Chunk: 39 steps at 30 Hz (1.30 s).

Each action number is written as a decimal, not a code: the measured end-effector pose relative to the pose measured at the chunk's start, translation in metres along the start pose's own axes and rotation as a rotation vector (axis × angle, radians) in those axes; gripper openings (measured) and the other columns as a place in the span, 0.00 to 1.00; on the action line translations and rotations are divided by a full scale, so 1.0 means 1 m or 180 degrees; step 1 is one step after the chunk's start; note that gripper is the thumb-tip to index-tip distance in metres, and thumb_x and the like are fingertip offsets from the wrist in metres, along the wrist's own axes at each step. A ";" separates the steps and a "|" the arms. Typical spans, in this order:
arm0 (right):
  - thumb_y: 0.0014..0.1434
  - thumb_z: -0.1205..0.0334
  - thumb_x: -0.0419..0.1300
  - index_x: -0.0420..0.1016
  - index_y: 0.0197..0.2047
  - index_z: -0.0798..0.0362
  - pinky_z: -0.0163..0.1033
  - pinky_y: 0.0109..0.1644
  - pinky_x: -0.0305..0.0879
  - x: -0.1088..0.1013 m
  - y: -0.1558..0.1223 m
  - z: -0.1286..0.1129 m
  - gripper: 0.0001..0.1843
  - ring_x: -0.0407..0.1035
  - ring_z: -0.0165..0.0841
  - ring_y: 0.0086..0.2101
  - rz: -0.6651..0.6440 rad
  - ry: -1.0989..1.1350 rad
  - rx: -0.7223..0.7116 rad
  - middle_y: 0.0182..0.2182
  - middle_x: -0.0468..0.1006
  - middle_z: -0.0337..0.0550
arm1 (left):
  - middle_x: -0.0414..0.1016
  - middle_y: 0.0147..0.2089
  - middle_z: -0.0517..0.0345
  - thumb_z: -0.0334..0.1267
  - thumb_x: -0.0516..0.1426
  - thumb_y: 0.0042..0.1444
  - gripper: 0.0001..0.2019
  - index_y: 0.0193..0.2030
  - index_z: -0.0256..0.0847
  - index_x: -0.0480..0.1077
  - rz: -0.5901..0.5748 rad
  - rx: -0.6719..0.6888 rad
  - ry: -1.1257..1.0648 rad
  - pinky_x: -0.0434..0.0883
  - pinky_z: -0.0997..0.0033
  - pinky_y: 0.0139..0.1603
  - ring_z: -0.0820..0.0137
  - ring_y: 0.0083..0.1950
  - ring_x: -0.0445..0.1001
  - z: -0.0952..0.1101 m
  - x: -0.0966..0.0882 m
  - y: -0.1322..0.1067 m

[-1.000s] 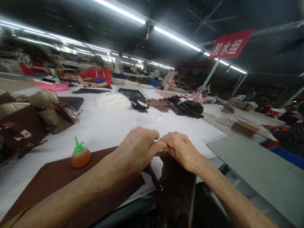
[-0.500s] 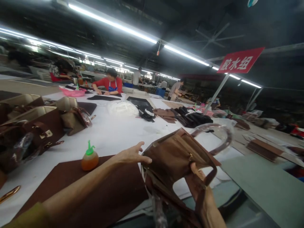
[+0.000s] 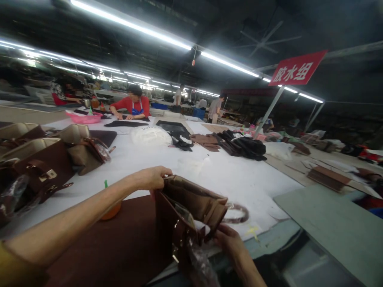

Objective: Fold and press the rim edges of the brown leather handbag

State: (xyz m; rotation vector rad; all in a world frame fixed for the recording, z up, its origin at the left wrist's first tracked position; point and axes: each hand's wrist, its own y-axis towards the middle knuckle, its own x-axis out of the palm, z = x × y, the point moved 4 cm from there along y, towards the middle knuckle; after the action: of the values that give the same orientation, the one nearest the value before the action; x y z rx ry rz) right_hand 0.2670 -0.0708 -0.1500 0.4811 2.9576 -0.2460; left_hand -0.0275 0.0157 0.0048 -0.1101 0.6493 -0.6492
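Note:
A brown handbag [image 3: 164, 223] stands at the table's near edge with its top open, showing an olive-brown lining. My left hand [image 3: 153, 177] is closed on the bag's far left top corner. My right hand [image 3: 231, 240] grips its right side, low down; some of those fingers are hidden behind the bag. One plastic-wrapped handle [image 3: 237, 213] sticks out at the far side, and more clear wrapping hangs on the near side by the metal clasp [image 3: 175, 255]. Beneath my left arm lies a dark brown sheet [image 3: 125, 239].
A squeeze bottle of orange liquid [image 3: 111, 212] is partly covered by my left forearm. Several brown bags [image 3: 44, 167] crowd the left. Farther back are a white plastic bundle [image 3: 151, 136], black pieces [image 3: 243, 145] and a pink basin [image 3: 83, 117]. A person in red [image 3: 131, 107] works across the table.
The bag has turned from tilted to upright and come down to the table's edge. My left hand, open beside it before, has closed on its top corner. My right hand has shifted along the bag's side.

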 end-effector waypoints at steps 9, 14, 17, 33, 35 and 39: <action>0.55 0.44 0.52 0.68 0.52 0.47 0.44 0.55 0.59 -0.043 -0.064 -0.096 0.25 0.61 0.40 0.52 0.0490 -0.1328 -0.1262 0.52 0.68 0.43 | 0.72 0.40 0.59 0.23 0.49 0.39 0.22 0.41 0.42 0.68 0.0564 0.0233 0.1383 0.68 0.72 0.38 0.65 0.43 0.71 0.013 0.004 -0.008; 0.51 0.55 0.59 0.58 0.59 0.44 0.45 0.56 0.57 0.010 -0.070 -0.111 0.32 0.60 0.39 0.52 -0.0194 -0.2071 -0.1267 0.55 0.65 0.40 | 0.63 0.56 0.51 0.25 0.52 0.42 0.31 0.57 0.40 0.58 0.0748 0.0792 0.2047 0.64 0.63 0.53 0.61 0.55 0.63 0.024 0.016 -0.014; 0.55 0.56 0.54 0.66 0.51 0.48 0.42 0.49 0.62 0.023 -0.057 -0.119 0.19 0.65 0.37 0.44 -0.0242 -0.2044 -0.1288 0.44 0.72 0.40 | 0.52 0.63 0.53 0.24 0.55 0.43 0.32 0.57 0.42 0.56 0.1159 0.1547 0.2327 0.57 0.62 0.59 0.61 0.61 0.54 0.036 0.028 -0.020; 0.51 0.58 0.57 0.69 0.34 0.51 0.34 0.32 0.67 0.031 -0.038 -0.125 0.07 0.63 0.32 0.31 -0.1084 -0.0550 -0.0362 0.28 0.66 0.38 | 0.68 0.41 0.58 0.29 0.53 0.48 0.12 0.41 0.42 0.65 0.0853 0.1575 0.2021 0.63 0.68 0.40 0.66 0.42 0.68 0.041 0.044 -0.002; 0.52 0.58 0.56 0.68 0.37 0.50 0.35 0.33 0.67 0.033 -0.037 -0.123 0.09 0.63 0.33 0.32 -0.1106 -0.0579 -0.0372 0.30 0.67 0.39 | 0.70 0.36 0.59 0.30 0.53 0.48 0.08 0.36 0.43 0.68 0.0824 0.1447 0.2028 0.62 0.69 0.39 0.66 0.40 0.68 0.038 0.044 -0.001; 0.54 0.58 0.55 0.68 0.39 0.50 0.33 0.33 0.63 0.033 -0.035 -0.127 0.09 0.62 0.33 0.33 -0.1149 -0.0891 -0.0704 0.30 0.67 0.39 | 0.70 0.29 0.62 0.34 0.53 0.51 0.05 0.28 0.43 0.69 0.0751 0.1353 0.2067 0.58 0.71 0.33 0.70 0.33 0.66 0.036 0.043 0.003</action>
State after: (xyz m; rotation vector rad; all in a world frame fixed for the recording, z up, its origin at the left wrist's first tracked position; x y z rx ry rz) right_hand 0.2107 -0.0704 -0.0266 -0.1097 2.7281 -0.0161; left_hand 0.0215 -0.0112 0.0100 0.5877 1.1099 -0.5782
